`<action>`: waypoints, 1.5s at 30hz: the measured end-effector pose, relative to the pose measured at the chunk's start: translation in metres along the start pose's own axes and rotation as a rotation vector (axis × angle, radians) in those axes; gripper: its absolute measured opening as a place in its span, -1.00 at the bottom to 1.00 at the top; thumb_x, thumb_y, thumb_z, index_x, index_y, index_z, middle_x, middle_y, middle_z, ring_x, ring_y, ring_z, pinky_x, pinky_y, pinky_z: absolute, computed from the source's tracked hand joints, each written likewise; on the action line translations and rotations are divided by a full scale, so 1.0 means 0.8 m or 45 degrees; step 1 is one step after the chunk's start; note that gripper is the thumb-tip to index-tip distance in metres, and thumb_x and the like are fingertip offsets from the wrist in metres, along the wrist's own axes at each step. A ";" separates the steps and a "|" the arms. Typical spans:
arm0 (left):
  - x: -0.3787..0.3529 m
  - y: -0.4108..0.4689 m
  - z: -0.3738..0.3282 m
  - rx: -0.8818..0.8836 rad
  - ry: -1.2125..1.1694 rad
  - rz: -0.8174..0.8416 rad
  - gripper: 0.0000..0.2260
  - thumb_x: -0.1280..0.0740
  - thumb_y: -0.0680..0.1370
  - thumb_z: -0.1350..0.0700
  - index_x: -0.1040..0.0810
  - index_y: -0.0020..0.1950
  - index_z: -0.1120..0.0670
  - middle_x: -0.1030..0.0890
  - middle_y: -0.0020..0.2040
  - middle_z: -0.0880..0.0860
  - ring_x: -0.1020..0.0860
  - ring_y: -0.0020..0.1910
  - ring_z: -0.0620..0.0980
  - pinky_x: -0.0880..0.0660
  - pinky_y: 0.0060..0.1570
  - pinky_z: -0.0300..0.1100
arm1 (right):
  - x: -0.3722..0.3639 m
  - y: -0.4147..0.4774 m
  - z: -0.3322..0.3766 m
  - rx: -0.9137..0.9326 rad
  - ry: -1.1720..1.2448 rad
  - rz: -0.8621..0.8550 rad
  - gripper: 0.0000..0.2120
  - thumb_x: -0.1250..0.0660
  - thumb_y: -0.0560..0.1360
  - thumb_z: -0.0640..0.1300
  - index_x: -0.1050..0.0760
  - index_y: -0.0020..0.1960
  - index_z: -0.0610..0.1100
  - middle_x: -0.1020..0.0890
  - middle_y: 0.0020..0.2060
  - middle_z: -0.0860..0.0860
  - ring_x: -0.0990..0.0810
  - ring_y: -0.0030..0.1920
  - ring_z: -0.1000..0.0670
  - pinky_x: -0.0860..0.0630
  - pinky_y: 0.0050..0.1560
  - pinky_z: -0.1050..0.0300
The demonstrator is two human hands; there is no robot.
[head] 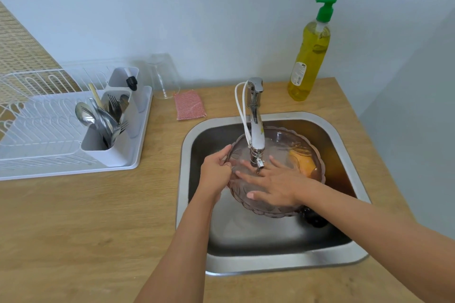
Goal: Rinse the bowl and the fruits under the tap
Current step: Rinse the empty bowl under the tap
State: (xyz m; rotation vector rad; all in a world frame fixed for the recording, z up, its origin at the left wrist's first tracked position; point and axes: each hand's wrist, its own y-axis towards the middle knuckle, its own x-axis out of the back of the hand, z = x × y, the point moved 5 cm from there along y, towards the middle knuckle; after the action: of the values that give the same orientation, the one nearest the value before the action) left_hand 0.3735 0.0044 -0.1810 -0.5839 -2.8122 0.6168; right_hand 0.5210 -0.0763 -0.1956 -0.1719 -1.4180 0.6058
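Bowl [283,134], translucent pink with a scalloped rim, held over the sink [344,135] directly under the tap [256,115]. Left grip [216,172]: fingers curled, pinching the bowl's rim left of the tap. Right grip [273,184]: fingers straight and spread, flat inside the bowl below the tap. Orange fruit [302,162]: inside the bowl, right of the tap, near the right grip.

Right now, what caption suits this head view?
Left hand grips the bowl under the tap; right hand lies flat inside it.
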 end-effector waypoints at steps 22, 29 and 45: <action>0.063 -0.011 -0.028 -0.158 0.411 -0.321 -0.43 -0.16 0.49 0.33 -0.46 0.48 -0.01 -0.69 0.07 -0.04 -0.63 0.05 -0.06 -0.61 0.15 -0.01 | -0.009 0.002 -0.037 -0.457 -0.077 -0.144 -0.08 0.24 0.44 0.54 0.27 0.58 -0.02 0.35 0.56 -0.06 0.47 0.53 -0.10 0.34 0.54 -0.22; 0.050 -0.024 -0.053 -0.275 0.658 -0.305 -0.40 -0.20 0.49 0.36 -0.43 0.51 0.00 -0.60 0.03 -0.12 -0.49 -0.20 -0.22 -0.39 -0.19 -0.35 | -0.033 0.022 0.014 -0.334 0.357 -0.039 -0.15 0.08 0.55 0.44 0.38 0.59 0.02 0.33 0.57 -0.03 0.49 0.42 0.00 0.37 0.47 -0.03; 0.052 -0.029 -0.057 -0.281 0.685 -0.341 -0.45 -0.19 0.54 0.35 -0.45 0.50 -0.02 -0.67 0.09 0.01 -0.52 -0.15 -0.21 -0.38 -0.20 -0.33 | -0.047 0.013 0.004 -0.412 0.382 -0.056 -0.17 0.16 0.44 0.54 0.30 0.58 0.20 0.32 0.58 0.05 0.46 0.53 -0.10 0.36 0.46 -0.35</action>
State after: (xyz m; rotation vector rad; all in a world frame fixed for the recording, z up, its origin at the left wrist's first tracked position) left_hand 0.3407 0.0190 -0.1257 -0.3321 -2.3924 0.0753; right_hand 0.5138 -0.0870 -0.2323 -0.4682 -1.2158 0.2955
